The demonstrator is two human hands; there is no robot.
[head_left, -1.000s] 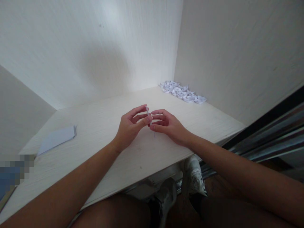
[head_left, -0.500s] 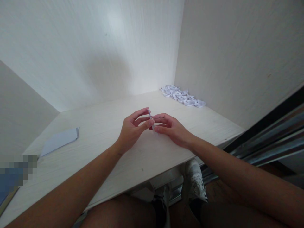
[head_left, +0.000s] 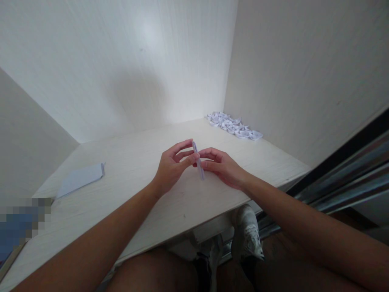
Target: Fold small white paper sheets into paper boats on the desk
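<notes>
We see three walls (head_left: 182, 61), one from ten to one o'clock and one on either side, enclosing one white desk (head_left: 130, 162). One blue thing (head_left: 21, 227), pixelated, sits at eight o'clock. Two shoes (head_left: 249, 227) show below the desk, between five and six. One pile of folded papers (head_left: 234, 126) lies at two; they overlap, so we cannot count them. One stack (head_left: 82, 178), its sheets uncountable, lies near nine.

Our two hands, left (head_left: 173, 168) and right (head_left: 226, 170), meet by the centre around one strip (head_left: 199, 168) of white paper, slanting from twelve to six. Our left forefinger presses its top end and our left thumb its middle, the other fingers curled behind. Our right thumb and forefinger touch its right side; whether they pinch, we cannot tell.

Half a second ago, little of the strip showed below our fingers; now a long flat part does. Both hands sit slightly further towards three; pile and stack remain on the desk.
</notes>
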